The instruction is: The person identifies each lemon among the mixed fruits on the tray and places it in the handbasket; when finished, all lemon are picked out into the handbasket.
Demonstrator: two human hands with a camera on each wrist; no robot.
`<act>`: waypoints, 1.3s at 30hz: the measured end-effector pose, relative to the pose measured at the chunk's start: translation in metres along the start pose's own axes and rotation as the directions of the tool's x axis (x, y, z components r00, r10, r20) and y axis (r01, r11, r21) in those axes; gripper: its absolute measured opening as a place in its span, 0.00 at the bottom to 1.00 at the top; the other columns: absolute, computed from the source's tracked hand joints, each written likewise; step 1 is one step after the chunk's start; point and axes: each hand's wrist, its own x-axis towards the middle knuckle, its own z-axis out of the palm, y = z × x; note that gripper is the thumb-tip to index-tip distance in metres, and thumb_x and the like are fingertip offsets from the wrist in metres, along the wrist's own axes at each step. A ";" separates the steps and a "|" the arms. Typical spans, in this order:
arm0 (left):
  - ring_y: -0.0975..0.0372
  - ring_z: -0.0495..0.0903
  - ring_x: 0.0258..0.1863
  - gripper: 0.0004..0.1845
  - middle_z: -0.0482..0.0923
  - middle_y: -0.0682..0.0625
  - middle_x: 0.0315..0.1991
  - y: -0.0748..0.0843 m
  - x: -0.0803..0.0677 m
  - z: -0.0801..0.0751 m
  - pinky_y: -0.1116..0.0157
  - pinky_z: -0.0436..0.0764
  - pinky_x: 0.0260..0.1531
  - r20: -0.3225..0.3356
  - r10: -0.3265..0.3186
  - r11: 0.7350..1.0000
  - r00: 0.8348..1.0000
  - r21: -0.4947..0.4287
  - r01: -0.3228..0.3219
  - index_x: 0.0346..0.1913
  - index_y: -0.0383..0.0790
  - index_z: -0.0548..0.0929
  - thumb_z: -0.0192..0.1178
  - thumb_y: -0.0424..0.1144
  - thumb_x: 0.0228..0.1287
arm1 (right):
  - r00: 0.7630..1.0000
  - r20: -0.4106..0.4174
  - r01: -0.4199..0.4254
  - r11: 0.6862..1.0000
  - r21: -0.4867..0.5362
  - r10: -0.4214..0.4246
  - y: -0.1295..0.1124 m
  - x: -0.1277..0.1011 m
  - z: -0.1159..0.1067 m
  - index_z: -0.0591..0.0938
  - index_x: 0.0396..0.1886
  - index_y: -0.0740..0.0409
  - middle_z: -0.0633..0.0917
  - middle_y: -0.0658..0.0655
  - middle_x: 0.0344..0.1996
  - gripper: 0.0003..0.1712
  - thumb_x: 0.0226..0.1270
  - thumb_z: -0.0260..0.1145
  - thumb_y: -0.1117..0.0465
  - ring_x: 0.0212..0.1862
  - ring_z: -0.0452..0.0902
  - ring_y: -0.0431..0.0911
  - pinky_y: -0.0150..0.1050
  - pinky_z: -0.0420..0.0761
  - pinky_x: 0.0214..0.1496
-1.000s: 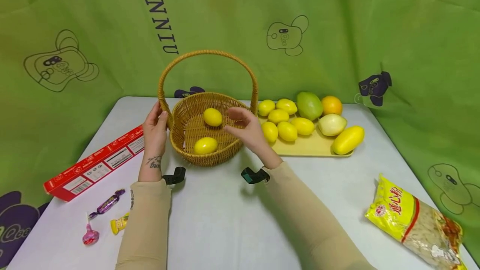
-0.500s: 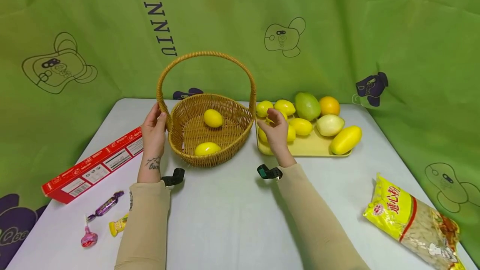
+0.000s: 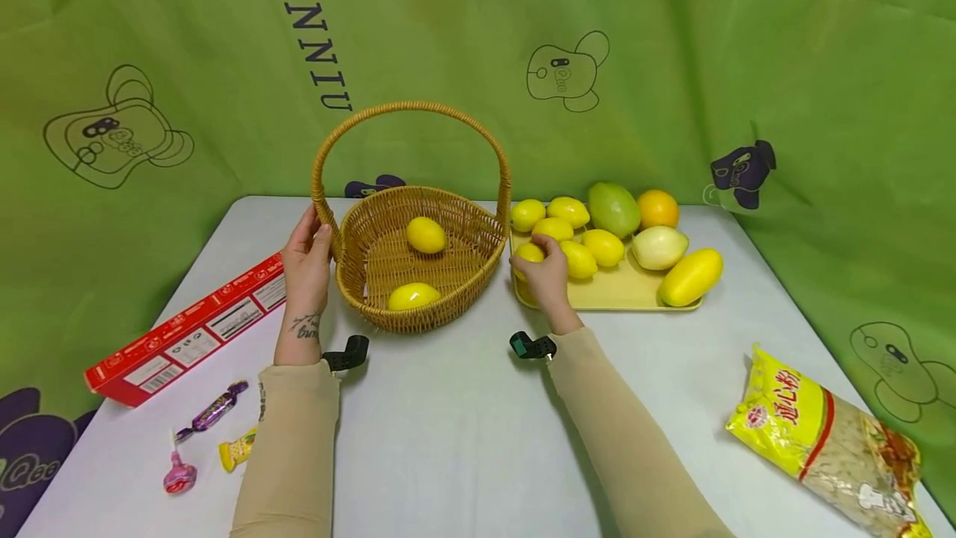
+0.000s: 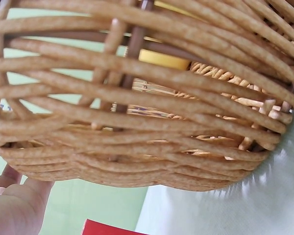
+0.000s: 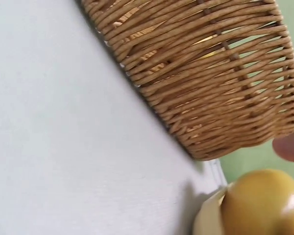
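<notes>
The right hand (image 3: pixel 545 276) is curling its grip around a yellow lemon (image 3: pixel 529 253) at the left end of the yellow tray (image 3: pixel 620 295), right of centre in the frame, just beside the wicker basket (image 3: pixel 418 318). The left hand (image 3: pixel 308 260) is holding the left rim of this basket, with the thumb on the base of the handle. Two lemons (image 3: pixel 426 234) are lying inside the basket, and other fruits (image 3: pixel 614 209) are lying on the tray, all on the white desk (image 3: pixel 448 438).
</notes>
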 end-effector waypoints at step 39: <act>0.60 0.68 0.60 0.22 0.65 0.47 0.65 0.000 0.001 0.000 0.61 0.68 0.63 -0.003 -0.003 1.000 1.000 0.007 0.003 0.65 0.56 0.68 0.49 0.40 0.70 | 0.808 0.494 0.271 0.947 0.171 -0.321 -0.072 -0.034 0.045 0.71 0.58 0.69 0.74 0.65 0.56 0.31 0.50 0.66 0.74 0.50 0.72 0.52 0.39 0.77 0.49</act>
